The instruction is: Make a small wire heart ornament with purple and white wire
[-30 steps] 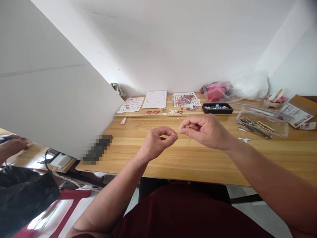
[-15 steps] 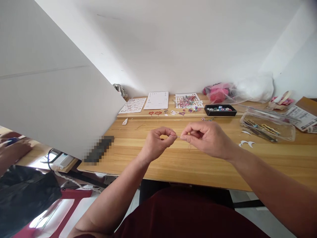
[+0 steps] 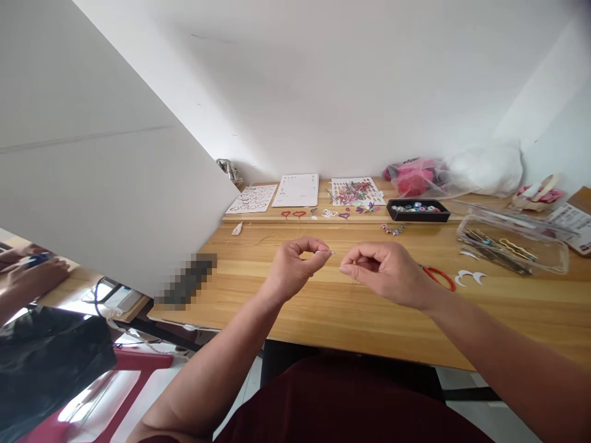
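Pinches a tiny pale piece (image 3: 330,252) between thumb and forefinger of the left hand (image 3: 295,269), with the other fingers curled in. Holds it in the air over the middle of the wooden tabletop (image 3: 360,320); too small to name more closely. Holds the right hand (image 3: 390,274) just beside the left, apart by a small gap, thumb and forefinger closed tip to tip and pointed at the piece. Cannot tell whether anything fine sits in that pinch.

Behind the right hand, flat on the tabletop and partly hidden by it: red-handled scissors (image 3: 439,277), with white crescent cut-outs (image 3: 471,277) near them. Further right, a clear plastic box (image 3: 512,249) of thin tools.

Along the far edge, from the left: printed sheets (image 3: 298,189), small red wire hearts (image 3: 293,214) just in front of them, a black tray of beads (image 3: 418,210), a pink-filled plastic bag (image 3: 413,172) and a white bag (image 3: 484,166).

To the left, a grey partition board (image 3: 92,154), with a blurred dark block (image 3: 187,280) at its lower corner. Beyond the board, another person's hand (image 3: 39,274).
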`<state>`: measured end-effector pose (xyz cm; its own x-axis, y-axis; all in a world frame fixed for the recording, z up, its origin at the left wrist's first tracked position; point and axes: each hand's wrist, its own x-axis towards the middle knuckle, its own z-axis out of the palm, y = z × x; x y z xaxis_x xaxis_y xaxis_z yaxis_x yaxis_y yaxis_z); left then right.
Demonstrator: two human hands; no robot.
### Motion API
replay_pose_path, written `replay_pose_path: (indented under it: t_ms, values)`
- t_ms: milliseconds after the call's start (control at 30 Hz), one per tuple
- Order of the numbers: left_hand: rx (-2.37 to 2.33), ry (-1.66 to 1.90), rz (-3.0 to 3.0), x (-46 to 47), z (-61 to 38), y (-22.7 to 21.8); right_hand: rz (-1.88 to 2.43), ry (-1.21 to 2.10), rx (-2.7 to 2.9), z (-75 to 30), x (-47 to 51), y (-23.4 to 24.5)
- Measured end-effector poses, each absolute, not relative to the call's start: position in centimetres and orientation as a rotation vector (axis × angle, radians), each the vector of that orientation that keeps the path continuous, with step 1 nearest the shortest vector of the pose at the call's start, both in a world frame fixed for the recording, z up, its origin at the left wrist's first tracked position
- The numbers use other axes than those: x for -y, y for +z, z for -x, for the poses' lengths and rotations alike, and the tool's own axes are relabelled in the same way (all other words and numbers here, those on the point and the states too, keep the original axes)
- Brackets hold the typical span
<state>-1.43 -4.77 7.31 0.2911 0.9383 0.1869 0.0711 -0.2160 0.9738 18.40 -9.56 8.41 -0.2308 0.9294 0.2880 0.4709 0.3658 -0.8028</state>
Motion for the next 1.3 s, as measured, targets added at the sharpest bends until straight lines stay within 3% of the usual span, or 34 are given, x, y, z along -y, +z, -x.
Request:
replay_pose_path:
  t_ms: [200,500,767,1100,1300]
  values:
    - [-0.868,0.998,-1.736,4.6,1.3,8.3,1.178,0.524,1.932,-18.8,7.7,11.7]
    - [-0.92,1.034,-1.576,3.5,1.8,7.8,1.225,0.804,1.844,-19.3,6.3,8.6]
    - [-0.928,0.995,-1.753,3.3,1.1,7.8,1.17,0.472,1.999,-18.5,7.2,11.7]
    - [-0.86,1.061,-1.587,2.7,1.4,7.1,1.171,0.978,1.772,-18.7,4.8,8.1]
    - [-0.993,1.125,-1.655,2.6,1.1,6.8,1.235,0.736,1.888,-17.7,7.7,8.6]
